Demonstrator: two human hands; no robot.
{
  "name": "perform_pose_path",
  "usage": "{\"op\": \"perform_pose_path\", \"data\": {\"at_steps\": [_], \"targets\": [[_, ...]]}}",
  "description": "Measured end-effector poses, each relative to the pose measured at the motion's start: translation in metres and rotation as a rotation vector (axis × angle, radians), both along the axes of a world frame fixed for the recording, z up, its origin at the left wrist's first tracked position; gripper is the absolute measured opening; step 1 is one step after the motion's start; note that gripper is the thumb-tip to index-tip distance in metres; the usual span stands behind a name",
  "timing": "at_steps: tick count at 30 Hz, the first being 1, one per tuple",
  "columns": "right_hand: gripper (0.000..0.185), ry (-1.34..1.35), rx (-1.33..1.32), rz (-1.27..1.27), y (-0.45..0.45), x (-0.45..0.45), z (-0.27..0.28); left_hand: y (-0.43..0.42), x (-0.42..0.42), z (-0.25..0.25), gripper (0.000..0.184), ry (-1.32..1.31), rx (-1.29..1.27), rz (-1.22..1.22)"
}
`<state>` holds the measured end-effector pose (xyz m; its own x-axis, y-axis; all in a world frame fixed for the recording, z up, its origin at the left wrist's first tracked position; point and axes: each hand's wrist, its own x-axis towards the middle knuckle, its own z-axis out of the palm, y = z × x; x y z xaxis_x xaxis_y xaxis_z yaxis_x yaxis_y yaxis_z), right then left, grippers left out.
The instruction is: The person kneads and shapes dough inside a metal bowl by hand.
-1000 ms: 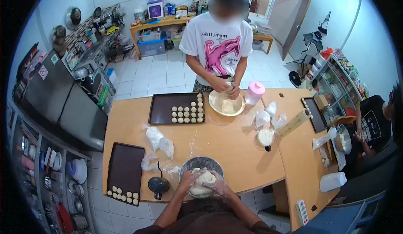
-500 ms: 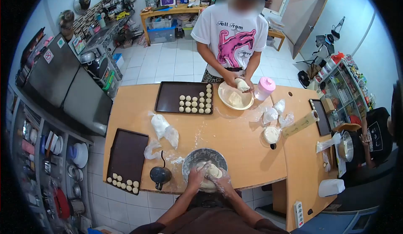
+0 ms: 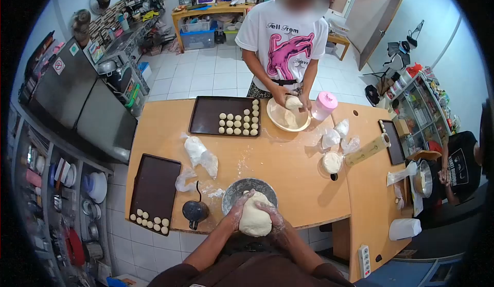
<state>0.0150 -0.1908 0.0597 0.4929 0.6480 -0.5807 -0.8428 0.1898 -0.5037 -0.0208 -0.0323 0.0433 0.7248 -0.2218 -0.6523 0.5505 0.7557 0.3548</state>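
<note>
A large lump of pale dough (image 3: 256,219) is held between my two hands, over the near rim of a grey metal bowl (image 3: 249,185). My left hand (image 3: 237,208) grips its left side, and my right hand (image 3: 274,216) is pressed against its right side. Flour dusts both hands. Left of the bowl stands a black gooseneck kettle (image 3: 195,212). Beyond it lie a plastic bag of flour (image 3: 195,150) and a dark baking tray (image 3: 154,189) with several dough balls at its near end.
Across the table (image 3: 288,184), a co-worker (image 3: 285,40) handles dough over a cream bowl (image 3: 275,122), beside a pink-lidded container (image 3: 325,104). Another baking tray (image 3: 206,113) holds several dough balls. A flour tub (image 3: 332,162) sits right. At far right, another person (image 3: 460,168) stands by a metal bowl (image 3: 424,180).
My hands have lifted the dough out of the bowl and toward me, and it now shows as one big rounded lump. The co-worker across still works dough over the cream bowl.
</note>
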Motion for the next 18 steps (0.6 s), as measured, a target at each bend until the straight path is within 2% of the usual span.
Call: {"op": "perform_pose_path", "data": {"at_steps": [2, 5, 6, 8, 9, 10, 12, 13, 14, 16, 17, 18], "targets": [[0.061, -0.23, -0.204, 0.044, 0.004, 0.011, 0.005, 0.002, 0.008, 0.013, 0.045, -0.011, 0.156, 0.011], [0.073, -0.874, -0.398, -0.014, -0.003, 0.004, -0.014, 0.008, 0.011, 0.013, 0.044, -0.086, 0.376, -0.025], [0.08, -1.127, -0.66, 0.161, -0.016, 0.011, -0.014, 0.004, 0.01, 0.023, 0.049, -0.219, 0.481, 0.035], [0.084, -0.858, -0.393, 0.077, -0.015, 0.018, 0.034, 0.018, 0.016, -0.042, 0.048, -0.232, 0.815, -0.269], [0.086, -0.724, -0.263, 0.033, -0.014, 0.018, 0.049, 0.016, 0.018, -0.001, 0.054, -0.213, 0.905, -0.358], [0.086, -0.898, -0.393, 0.136, -0.012, 0.022, 0.035, 0.014, 0.021, 0.041, 0.061, -0.194, 0.992, -0.449], [0.082, -0.971, -0.79, 0.308, 0.003, 0.018, 0.04, 0.01, 0.02, 0.026, 0.068, -0.293, 0.937, -0.326], [0.08, -0.997, -0.988, 0.393, 0.008, 0.017, 0.042, 0.008, 0.023, 0.024, 0.075, -0.165, 0.878, -0.312], [0.076, -1.002, -0.973, 0.383, 0.006, 0.021, 0.031, 0.005, 0.026, 0.022, 0.082, -0.036, 0.82, -0.289], [0.067, -1.003, -0.937, 0.372, 0.0, 0.027, 0.004, 0.004, 0.021, 0.021, 0.081, 0.03, 0.361, -0.027], [0.064, -0.894, -0.81, 0.269, -0.004, 0.026, -0.001, 0.005, 0.017, 0.019, 0.08, 0.062, 0.131, 0.102], [0.061, -0.786, -0.683, 0.169, -0.007, 0.026, 0.003, 0.006, 0.013, 0.016, 0.081, 0.083, 0.224, 0.239]]}}
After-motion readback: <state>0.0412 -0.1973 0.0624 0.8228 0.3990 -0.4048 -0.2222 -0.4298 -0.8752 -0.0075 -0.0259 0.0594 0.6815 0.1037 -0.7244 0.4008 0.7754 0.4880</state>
